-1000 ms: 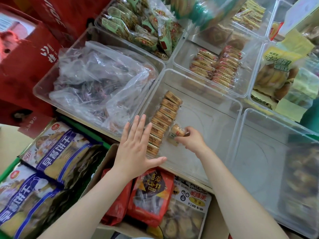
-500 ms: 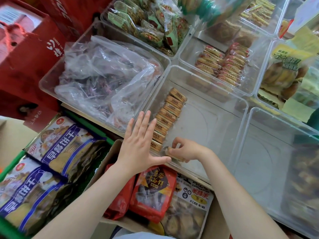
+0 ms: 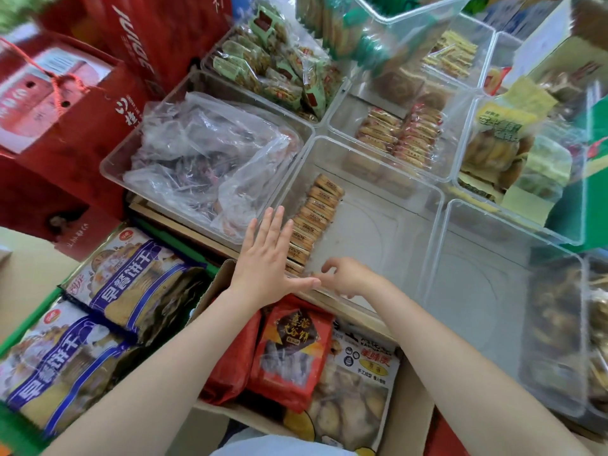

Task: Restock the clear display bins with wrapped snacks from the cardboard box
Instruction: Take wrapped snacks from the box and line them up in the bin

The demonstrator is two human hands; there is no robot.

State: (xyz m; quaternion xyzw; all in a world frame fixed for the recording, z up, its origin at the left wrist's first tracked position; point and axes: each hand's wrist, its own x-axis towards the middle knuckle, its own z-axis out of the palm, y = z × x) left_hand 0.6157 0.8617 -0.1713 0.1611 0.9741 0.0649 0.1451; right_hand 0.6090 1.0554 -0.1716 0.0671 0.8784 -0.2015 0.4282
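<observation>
The left hand [image 3: 268, 258] lies flat with straight, spread fingers against the near-left wall of the clear bin [image 3: 424, 205], its fingertips just beside the row of wrapped snacks [image 3: 312, 225]. It holds nothing and seems to brace the row or the bin wall. The right hand [image 3: 345, 278] sits just right of it at the near edge of the same bin, fingers loosely curled and pointing down; motion blur hides the fingertips, so I cannot tell whether a small packet is pinched there or the hand holds nothing.

The snacks stand packed side by side in a single line along the bin's left wall. That line runs from the near-left corner away to the far right, and its near end meets the spot between the two hands. The rest of the bin floor, to the right of the row, is bare.

The cardboard box [image 3: 210, 291] lies directly below both forearms, nearer than the bin, with red and printed bags [image 3: 289, 350] showing inside. The right hand is the closer one to the open floor beside the row, so a second line would likely begin there, parallel to the first.
</observation>
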